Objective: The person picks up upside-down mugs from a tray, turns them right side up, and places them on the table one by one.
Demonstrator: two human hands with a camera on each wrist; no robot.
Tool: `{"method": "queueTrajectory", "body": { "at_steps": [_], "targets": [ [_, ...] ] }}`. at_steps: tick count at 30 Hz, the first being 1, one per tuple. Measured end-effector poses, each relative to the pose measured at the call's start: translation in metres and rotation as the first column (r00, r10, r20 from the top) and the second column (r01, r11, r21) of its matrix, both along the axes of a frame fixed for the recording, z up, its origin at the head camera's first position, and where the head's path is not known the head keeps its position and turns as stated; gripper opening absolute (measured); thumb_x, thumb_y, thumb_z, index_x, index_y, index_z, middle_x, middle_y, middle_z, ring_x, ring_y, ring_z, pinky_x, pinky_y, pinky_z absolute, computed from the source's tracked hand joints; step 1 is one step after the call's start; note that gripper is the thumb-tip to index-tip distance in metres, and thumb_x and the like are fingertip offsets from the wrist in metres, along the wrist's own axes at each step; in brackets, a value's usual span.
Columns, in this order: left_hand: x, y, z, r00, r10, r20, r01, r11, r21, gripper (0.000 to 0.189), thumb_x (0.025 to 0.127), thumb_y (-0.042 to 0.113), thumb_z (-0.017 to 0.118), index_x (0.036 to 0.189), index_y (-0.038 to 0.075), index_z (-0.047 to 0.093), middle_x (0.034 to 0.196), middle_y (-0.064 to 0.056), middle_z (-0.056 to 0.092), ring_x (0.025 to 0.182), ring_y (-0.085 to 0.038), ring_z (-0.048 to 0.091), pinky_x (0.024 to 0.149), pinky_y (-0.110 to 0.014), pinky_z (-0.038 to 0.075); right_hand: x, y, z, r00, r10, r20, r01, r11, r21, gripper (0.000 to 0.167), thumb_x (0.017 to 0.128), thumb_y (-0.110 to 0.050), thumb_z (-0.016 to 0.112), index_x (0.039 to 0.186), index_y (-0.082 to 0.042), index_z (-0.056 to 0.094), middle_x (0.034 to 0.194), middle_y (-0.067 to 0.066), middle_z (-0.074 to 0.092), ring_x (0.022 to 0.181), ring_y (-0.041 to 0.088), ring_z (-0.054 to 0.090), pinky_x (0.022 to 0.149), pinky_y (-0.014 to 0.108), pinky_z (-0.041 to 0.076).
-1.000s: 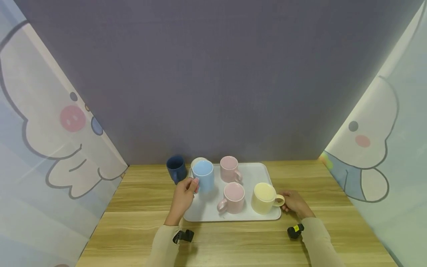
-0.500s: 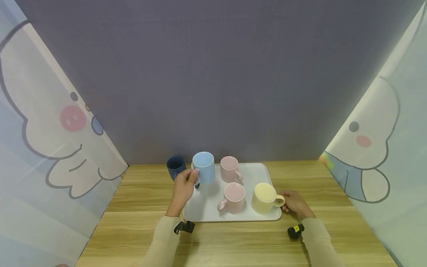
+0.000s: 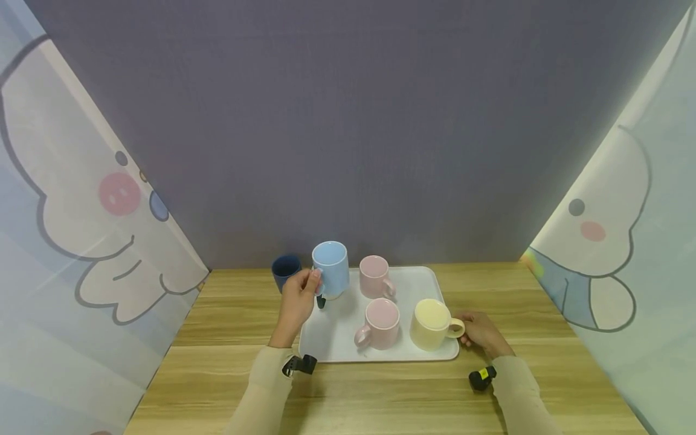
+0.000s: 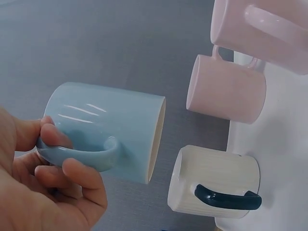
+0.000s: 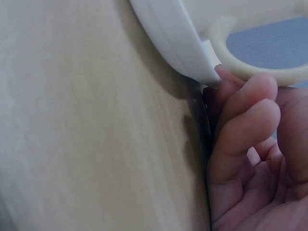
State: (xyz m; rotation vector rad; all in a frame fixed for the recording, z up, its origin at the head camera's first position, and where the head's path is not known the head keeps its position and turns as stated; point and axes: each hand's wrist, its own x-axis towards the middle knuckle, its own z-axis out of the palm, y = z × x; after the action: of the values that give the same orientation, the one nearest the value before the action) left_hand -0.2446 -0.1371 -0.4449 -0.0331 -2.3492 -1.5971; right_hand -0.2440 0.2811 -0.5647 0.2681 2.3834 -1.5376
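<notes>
My left hand (image 3: 298,300) pinches the handle of a light blue mug (image 3: 333,272) and holds it upright above the tray's back left. Below it stands a ribbed white mug (image 4: 216,178) with a dark handle, mostly hidden in the head view. My right hand (image 3: 478,331) rests low at the tray's right edge, fingers loosely curled beside the handle of a yellow mug (image 3: 429,326). In the right wrist view its fingertips (image 5: 260,86) lie just under that handle; whether they touch it or the rim I cannot tell.
A white tray (image 3: 337,353) on the wooden table (image 3: 217,386) also bears a pink mug (image 3: 373,278) at the back and another pink mug (image 3: 383,326) in front. A dark blue mug (image 3: 285,269) stands left of the tray. A grey wall (image 3: 348,151) rises behind.
My left hand has lifted the light blue mug up and away, uncovering the white mug's dark handle. The right hand has stayed where it was.
</notes>
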Motion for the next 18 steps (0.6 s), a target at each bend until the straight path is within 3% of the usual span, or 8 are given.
{"method": "queueTrajectory", "body": {
  "at_steps": [4,8,18],
  "targets": [
    [-0.0014,0.001,-0.0003,1.0,-0.004,-0.006,0.004,1.0,0.019,0.033,0.106,0.022,0.057,0.079,0.003,0.063,0.073,-0.009,0.059,0.066,-0.014,0.05,0.062,-0.024,0.041,0.0001,0.0017,-0.0021,1.0,0.014,0.0,-0.014,1.0,0.015,0.043,0.101,-0.017,0.059,0.133,0.011,0.057,0.066,0.001,0.06,0.056,0.008,0.053,0.051,0.021,0.049],
    [-0.0009,0.0036,-0.001,0.999,-0.041,0.021,0.038,0.993,0.111,0.034,0.106,0.022,0.056,0.084,-0.002,0.064,0.075,-0.008,0.059,0.067,-0.017,0.052,0.058,-0.022,0.042,-0.0008,0.0029,-0.0041,1.0,0.019,-0.002,-0.019,1.0,0.019,0.043,0.102,-0.017,0.058,0.133,0.011,0.057,0.067,0.001,0.06,0.056,0.007,0.054,0.052,0.02,0.049],
    [0.0021,0.0087,-0.0058,0.983,-0.162,0.092,0.126,0.943,0.309,0.038,0.109,0.022,0.049,0.09,-0.01,0.056,0.08,-0.008,0.056,0.067,-0.013,0.05,0.059,-0.024,0.047,-0.0004,0.0007,-0.0037,1.0,-0.002,0.008,0.002,1.0,0.016,0.041,0.1,-0.016,0.06,0.132,0.01,0.06,0.065,0.001,0.06,0.055,0.007,0.053,0.051,0.02,0.048]
  ]
}}
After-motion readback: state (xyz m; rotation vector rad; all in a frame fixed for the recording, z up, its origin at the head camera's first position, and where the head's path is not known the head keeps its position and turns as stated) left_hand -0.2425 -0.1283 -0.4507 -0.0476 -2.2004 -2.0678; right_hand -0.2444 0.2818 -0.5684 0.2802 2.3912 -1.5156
